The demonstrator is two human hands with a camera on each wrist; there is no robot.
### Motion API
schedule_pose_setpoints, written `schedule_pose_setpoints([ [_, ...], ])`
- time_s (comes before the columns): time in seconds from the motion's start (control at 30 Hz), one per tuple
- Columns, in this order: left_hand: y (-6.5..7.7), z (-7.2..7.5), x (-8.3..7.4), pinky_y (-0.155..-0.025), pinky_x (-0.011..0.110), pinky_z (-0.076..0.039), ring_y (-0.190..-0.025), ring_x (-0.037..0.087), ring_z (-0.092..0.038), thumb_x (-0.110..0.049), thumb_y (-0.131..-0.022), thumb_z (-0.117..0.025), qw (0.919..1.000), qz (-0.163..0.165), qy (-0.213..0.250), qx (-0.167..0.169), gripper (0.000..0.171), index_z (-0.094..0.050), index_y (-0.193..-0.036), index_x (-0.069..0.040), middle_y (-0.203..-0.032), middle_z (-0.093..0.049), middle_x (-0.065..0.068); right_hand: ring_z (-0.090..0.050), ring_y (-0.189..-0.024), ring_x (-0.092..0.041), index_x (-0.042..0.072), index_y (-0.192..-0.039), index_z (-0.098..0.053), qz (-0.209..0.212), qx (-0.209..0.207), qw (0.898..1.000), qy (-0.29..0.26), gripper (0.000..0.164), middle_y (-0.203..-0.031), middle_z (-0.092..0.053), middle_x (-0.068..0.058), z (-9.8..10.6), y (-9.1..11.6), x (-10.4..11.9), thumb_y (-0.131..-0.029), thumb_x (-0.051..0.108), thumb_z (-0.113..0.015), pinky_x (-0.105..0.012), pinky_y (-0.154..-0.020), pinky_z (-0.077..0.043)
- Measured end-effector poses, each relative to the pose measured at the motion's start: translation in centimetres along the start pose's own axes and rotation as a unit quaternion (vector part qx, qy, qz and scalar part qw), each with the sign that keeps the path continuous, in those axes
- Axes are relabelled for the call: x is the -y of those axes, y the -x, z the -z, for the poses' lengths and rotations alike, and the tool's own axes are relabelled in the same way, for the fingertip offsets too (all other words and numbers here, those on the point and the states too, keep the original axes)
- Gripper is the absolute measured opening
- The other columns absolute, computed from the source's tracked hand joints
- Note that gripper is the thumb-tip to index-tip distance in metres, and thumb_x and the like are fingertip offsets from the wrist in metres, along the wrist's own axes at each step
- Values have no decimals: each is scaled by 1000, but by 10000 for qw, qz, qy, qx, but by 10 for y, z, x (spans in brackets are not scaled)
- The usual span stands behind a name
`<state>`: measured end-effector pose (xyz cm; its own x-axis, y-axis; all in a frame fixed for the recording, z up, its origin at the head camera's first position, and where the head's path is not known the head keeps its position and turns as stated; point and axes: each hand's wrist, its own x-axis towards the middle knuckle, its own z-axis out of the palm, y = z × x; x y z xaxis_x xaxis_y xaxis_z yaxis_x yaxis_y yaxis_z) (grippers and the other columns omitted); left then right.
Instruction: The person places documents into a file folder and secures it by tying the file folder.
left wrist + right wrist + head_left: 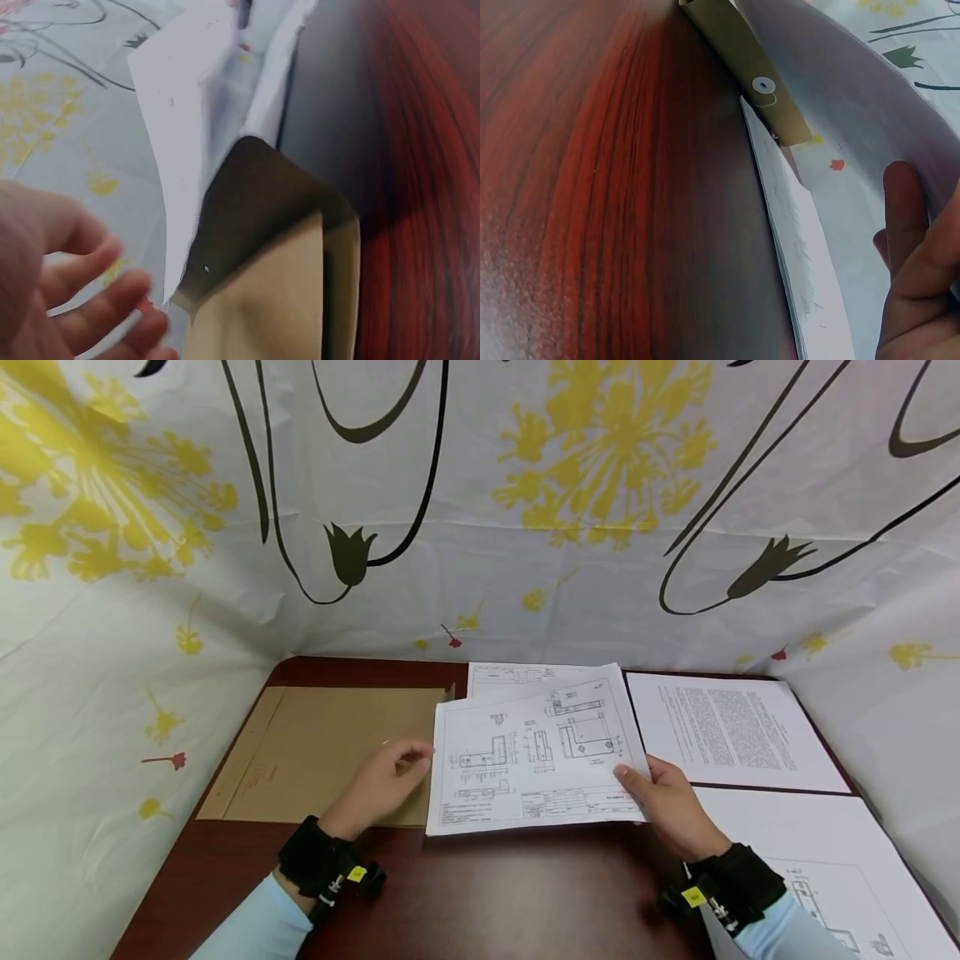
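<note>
My right hand [671, 802] grips a white sheet with a technical drawing [540, 768] by its lower right corner, thumb on top and fingers beneath. The sheet is raised at a slant in the right wrist view, its pale underside [832, 75] facing the camera. Beside the sheet's left edge is my left hand [382, 781], its fingers loosely bent; in the left wrist view those fingers [112, 307] are spread and hold nothing. Under and beyond the left hand lies a brown kraft document envelope [315, 752], with a round white button [763, 85] and string on it.
Another printed sheet [498, 675] lies behind the held drawing, partly covered. At the right are a page of dense text [727, 727] and, nearer, a larger drawing sheet [825, 843]. All rest on a dark red wooden table [510, 893], against a flower-patterned cloth [480, 527].
</note>
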<state>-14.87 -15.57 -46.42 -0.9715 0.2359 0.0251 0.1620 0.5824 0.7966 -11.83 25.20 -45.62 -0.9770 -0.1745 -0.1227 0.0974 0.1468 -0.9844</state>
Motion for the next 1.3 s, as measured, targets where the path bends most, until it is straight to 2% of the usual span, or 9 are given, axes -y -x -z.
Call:
schedule_pose_setpoints([
  [0.17, 1, -6, 1, -109, 51, -40, -134, 28, -49, -30, -97, -66, 9921, -358, -1130, 404, 33, -68, -128, -18, -141, -56, 5, -73, -94, -19, -4, -146, -44, -62, -135, 9997, 183, 50, -126, -65, -23, 1, 0, 0, -105, 24, -52, -34, -73, -60],
  [0.3, 0, -11, 2, -113, 61, -30, -143, 40, -36, -36, -95, -67, 9813, -352, -1798, 585, 38, -68, -131, -23, -154, -43, 14, -73, -91, -18, -4, -146, -44, -35, -182, 9994, 279, 48, -127, -62, -28, 2, 0, 0, -106, 20, -52, -34, -68, -59],
  [0.43, 0, -14, 3, -113, 65, -24, -145, 47, -29, -36, -93, -70, 9731, -347, -2181, 664, 39, -69, -130, -23, -157, -37, 20, -73, -90, -18, -5, -145, -45, 29, -196, 9992, 358, 47, -127, -62, -30, 3, -1, 0, -105, 19, -52, -34, -66, -59],
  [0.53, 0, -16, 5, -113, 65, -28, -145, 49, -27, -35, -92, -71, 9722, -276, -2216, 707, 38, -69, -128, -21, -158, -34, 22, -73, -90, -19, -5, -144, -47, 56, -172, 9990, 405, 45, -125, -63, -30, 3, -3, 0, -105, 19, -52, -35, -67, -59],
  [0.7, -1, -19, 9, -111, 60, -34, -146, 46, -28, -34, -92, -72, 9761, -116, -2042, 739, 32, -68, -119, -19, -159, -30, 22, -73, -90, -20, -5, -142, -48, 29, -105, 9991, 411, 44, -124, -64, -30, 2, -6, -2, -105, 18, -52, -35, -70, -59],
  [0.9, 0, -19, 8, -108, 56, -39, -145, 45, -31, -33, -90, -73, 9811, -108, -1803, 698, 22, -63, -106, -22, -159, -31, 22, -73, -94, -20, -3, -143, -49, -163, -183, 9990, 385, 45, -126, -65, -25, 0, -11, -4, -105, 21, -53, -33, -74, -59],
  [1.13, 4, -19, 3, -101, 46, -45, -143, 43, -36, -32, -92, -71, 9826, -189, -1711, 701, 20, -60, -105, -21, -159, -31, 22, -72, -100, -19, -1, -146, -45, -189, -129, 9996, 179, 48, -132, -62, -25, -1, -18, -4, -105, 23, -53, -32, -79, -58],
  [1.23, 5, -19, 1, -102, 47, -45, -142, 43, -37, -32, -93, -69, 9836, -177, -1660, 680, 17, -60, -103, -22, -158, -32, 22, -72, -98, -17, -1, -147, -44, -220, -205, 9995, 74, 49, -131, -62, -25, -2, -21, -4, -105, 22, -53, -31, -78, -58],
  [1.3, 6, -19, 0, -102, 47, -45, -142, 42, -37, -31, -93, -68, 9839, -169, -1651, 667, 16, -60, -103, -21, -158, -33, 21, -72, -93, -16, -1, -147, -44, -251, -276, 9993, 66, 49, -128, -64, -23, -3, -23, -5, -105, 23, -53, -29, -71, -57],
])
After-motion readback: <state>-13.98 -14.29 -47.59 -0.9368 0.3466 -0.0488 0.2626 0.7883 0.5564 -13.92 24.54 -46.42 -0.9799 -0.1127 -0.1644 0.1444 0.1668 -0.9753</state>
